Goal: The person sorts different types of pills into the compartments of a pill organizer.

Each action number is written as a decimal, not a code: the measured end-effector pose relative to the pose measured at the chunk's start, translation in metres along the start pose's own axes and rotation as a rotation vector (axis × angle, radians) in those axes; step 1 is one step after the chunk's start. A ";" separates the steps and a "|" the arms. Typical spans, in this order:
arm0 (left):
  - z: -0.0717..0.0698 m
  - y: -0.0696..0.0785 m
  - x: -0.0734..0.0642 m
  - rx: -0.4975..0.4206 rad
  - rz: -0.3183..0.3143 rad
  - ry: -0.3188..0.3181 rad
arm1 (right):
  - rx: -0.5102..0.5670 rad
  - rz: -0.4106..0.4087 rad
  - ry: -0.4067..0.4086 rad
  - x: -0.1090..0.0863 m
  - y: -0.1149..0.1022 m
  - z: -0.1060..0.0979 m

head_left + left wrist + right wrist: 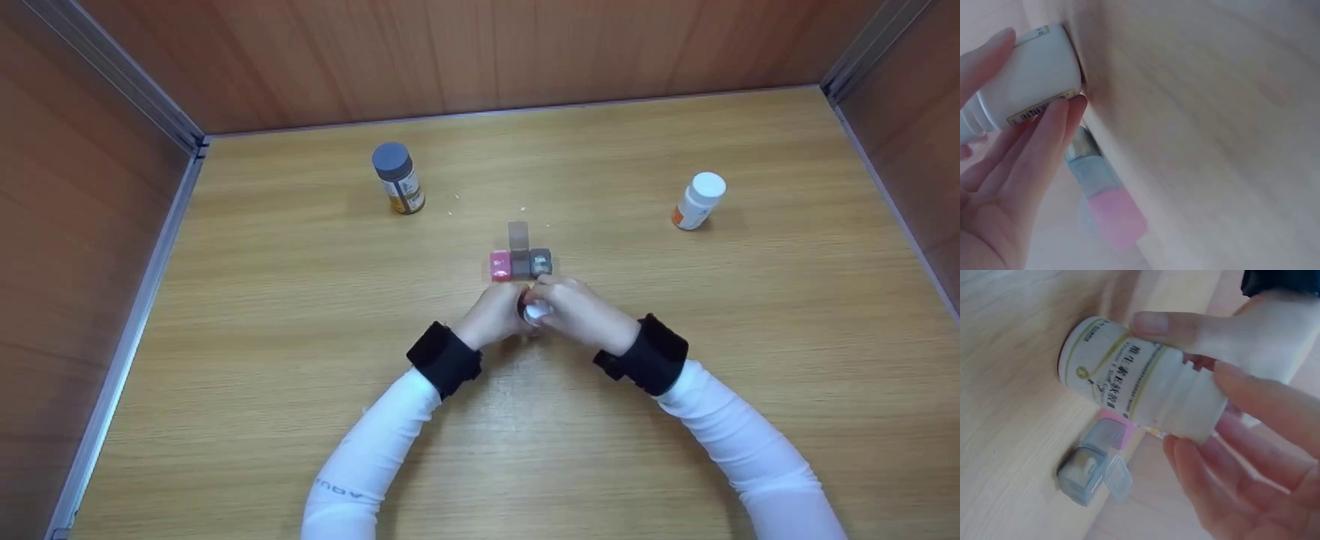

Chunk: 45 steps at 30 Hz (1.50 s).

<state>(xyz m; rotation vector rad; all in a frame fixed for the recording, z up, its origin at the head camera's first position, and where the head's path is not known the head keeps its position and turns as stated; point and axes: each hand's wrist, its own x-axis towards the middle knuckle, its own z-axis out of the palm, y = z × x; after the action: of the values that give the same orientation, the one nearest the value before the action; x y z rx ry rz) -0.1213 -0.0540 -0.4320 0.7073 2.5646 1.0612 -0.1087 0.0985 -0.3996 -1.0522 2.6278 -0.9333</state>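
Observation:
Near the middle of the table, my left hand (491, 313) grips a white pill bottle (1114, 371) round its body; the bottle stands with its base at the tabletop. My right hand (589, 311) holds the white cap (1201, 408) between thumb and fingers, at the bottle's neck. Whether the cap is loose cannot be told. Just beyond both hands lies a small pill organizer (520, 264) with a pink, a clear grey and a dark grey compartment. Its middle lid (518, 235) stands raised. A pale pill (1090, 465) shows in the end compartment in the right wrist view.
A bottle with a dark blue cap (397, 178) stands at the back left. Another white bottle with an orange label patch (699, 201) stands at the back right. Small white crumbs (523, 208) lie behind the organizer. Wooden panels (480, 52) enclose the table's back and sides.

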 end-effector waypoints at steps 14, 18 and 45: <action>-0.001 0.001 0.002 0.008 -0.007 0.004 | 0.016 0.140 0.168 -0.005 0.004 0.007; -0.001 0.002 0.003 0.018 -0.014 -0.002 | -0.124 0.095 0.191 -0.005 0.004 0.014; 0.001 0.001 0.001 -0.009 -0.003 0.003 | -0.123 -0.034 0.082 -0.007 0.002 0.003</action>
<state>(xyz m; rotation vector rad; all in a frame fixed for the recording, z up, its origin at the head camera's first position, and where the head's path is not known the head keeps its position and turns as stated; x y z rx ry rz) -0.1215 -0.0526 -0.4321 0.7006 2.5603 1.0733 -0.1038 0.1026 -0.4031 -1.1118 2.7743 -0.8483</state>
